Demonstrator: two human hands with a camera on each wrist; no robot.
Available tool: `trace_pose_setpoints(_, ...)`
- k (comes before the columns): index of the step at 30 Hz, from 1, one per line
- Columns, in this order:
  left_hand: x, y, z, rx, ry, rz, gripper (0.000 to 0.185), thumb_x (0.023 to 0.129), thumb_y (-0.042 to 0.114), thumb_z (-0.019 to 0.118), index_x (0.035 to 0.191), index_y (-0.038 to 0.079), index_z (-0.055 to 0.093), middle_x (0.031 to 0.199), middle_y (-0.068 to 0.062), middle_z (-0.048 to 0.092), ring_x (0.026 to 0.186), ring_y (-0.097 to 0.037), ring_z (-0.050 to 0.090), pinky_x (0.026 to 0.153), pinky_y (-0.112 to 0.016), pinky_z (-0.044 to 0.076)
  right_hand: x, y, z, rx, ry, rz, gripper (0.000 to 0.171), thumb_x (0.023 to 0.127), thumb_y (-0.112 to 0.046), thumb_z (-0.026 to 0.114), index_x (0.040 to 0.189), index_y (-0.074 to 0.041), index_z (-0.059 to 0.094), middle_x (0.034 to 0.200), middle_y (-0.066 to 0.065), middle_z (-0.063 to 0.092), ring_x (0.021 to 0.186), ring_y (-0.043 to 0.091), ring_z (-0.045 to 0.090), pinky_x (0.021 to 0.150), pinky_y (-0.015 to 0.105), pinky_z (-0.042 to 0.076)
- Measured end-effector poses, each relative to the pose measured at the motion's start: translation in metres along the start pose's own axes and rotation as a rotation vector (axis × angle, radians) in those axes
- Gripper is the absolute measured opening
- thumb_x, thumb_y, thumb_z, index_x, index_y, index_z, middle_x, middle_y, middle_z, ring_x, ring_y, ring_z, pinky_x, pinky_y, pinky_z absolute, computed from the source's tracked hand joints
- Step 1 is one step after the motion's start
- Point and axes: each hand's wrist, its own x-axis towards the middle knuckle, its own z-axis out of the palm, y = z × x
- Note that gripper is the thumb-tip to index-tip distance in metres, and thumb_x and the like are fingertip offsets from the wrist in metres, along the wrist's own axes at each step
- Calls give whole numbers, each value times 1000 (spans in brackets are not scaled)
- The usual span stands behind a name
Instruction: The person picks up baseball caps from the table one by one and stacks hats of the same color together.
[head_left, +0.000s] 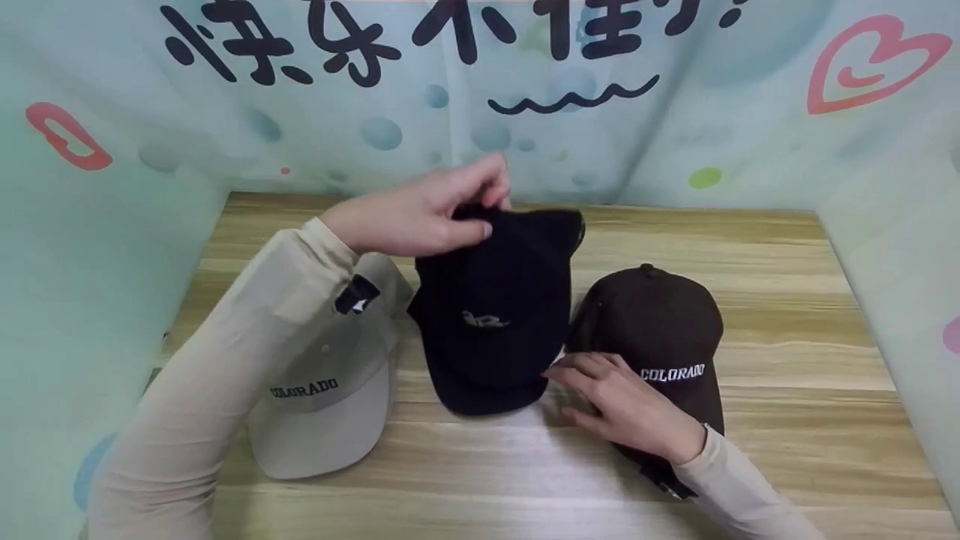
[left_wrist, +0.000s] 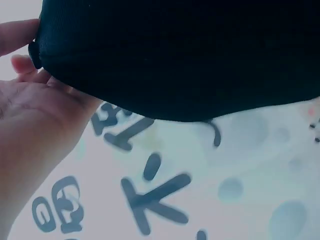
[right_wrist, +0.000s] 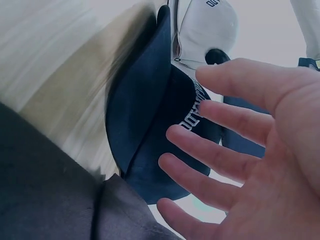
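Observation:
Three caps lie in a row on the wooden table [head_left: 780, 315]. My left hand [head_left: 427, 214] pinches the back top of the black cap [head_left: 491, 315] in the middle; in the left wrist view that black cap [left_wrist: 180, 55] fills the top, held at its edge by my fingers [left_wrist: 20, 65]. My right hand [head_left: 619, 401] rests with relaxed fingers over the brim of the dark brown "COLORADO" cap [head_left: 660, 330], fingertips near the black cap's brim. In the right wrist view the spread fingers [right_wrist: 225, 150] hover by the black cap [right_wrist: 150, 130]. A beige "COLORADO" cap [head_left: 330, 390] lies under my left sleeve.
Light blue printed backdrop walls [head_left: 750, 112] enclose the table at the back and both sides. Bare wood shows at the right [head_left: 810, 390] and along the front edge [head_left: 487, 487].

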Motion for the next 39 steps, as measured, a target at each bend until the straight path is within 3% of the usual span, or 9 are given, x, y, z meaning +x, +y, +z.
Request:
trace_pose_setpoints(9, 3, -24, 26, -26, -212, -47, 22, 82, -7, 44, 87, 9, 30, 87, -4, 30, 80, -18, 37, 74, -30, 30, -8, -2, -3, 8, -12, 7, 45, 85, -20, 73, 126, -9, 61, 118, 5, 60, 112, 25, 55, 89, 46, 43)
trace_pose_setpoints(13, 3, -36, 37, -64, -263, -87, 21, 82, -7, 42, 89, 9, 30, 85, -3, 28, 76, -18, 33, 72, -29, 28, -11, -1, -3, 2, -17, 11, 42, 85, -20, 72, 124, -9, 62, 118, 6, 61, 111, 26, 55, 88, 45, 44)
trace_pose_setpoints(19, 8, -60, 44, -4, -223, -168, 21, 83, -7, 41, 100, 6, 39, 83, -3, 38, 78, -18, 38, 76, -30, 31, -15, 0, -2, -9, -19, 20, 39, 86, -21, 71, 122, -11, 62, 117, 4, 61, 110, 24, 56, 87, 43, 45)
trace_pose_setpoints(22, 12, -70, 46, 65, -199, -234, 25, 87, -5, 40, 108, 7, 42, 92, -6, 48, 85, -22, 45, 82, -32, 34, -16, 0, -1, -10, -20, 22, 37, 86, -21, 71, 121, -11, 63, 116, 4, 61, 109, 24, 56, 88, 43, 45)
trace_pose_setpoints(26, 18, -85, 52, 226, -173, -275, 32, 91, -5, 38, 120, 6, 46, 120, -16, 52, 108, -29, 49, 95, -40, 36, -17, 0, 0, -12, -18, 17, 37, 86, -20, 71, 120, -9, 63, 115, 4, 61, 108, 24, 56, 87, 44, 45)
trace_pose_setpoints(29, 20, -93, 58, 371, -154, -342, 36, 94, -3, 37, 125, 10, 50, 126, -18, 49, 116, -33, 44, 99, -47, 33, -17, -1, 0, -11, -16, 10, 37, 85, -19, 71, 120, -9, 63, 115, 5, 61, 108, 24, 56, 87, 44, 45)
trace_pose_setpoints(34, 19, -93, 64, 473, -143, -435, 30, 100, 12, 43, 127, 19, 55, 135, -16, 39, 122, -34, 32, 96, -53, 28, -18, -2, 0, -1, -15, 6, 37, 86, -19, 71, 120, -9, 63, 114, 5, 61, 107, 24, 57, 87, 43, 45)
trace_pose_setpoints(36, 18, -90, 65, 478, -191, -457, 35, 100, 27, 49, 135, 23, 50, 147, -16, 27, 131, -36, 24, 100, -57, 25, -18, -2, 0, 3, -15, 8, 37, 86, -20, 71, 120, -9, 63, 114, 4, 61, 107, 23, 57, 87, 43, 45)
trace_pose_setpoints(39, 16, -87, 67, 474, -318, -515, 68, 92, 50, 59, 151, 31, 29, 158, -14, 2, 141, -41, 4, 104, -65, 17, -19, -2, 1, 5, -12, 10, 36, 86, -19, 71, 119, -9, 63, 114, 4, 61, 106, 23, 57, 87, 42, 45)
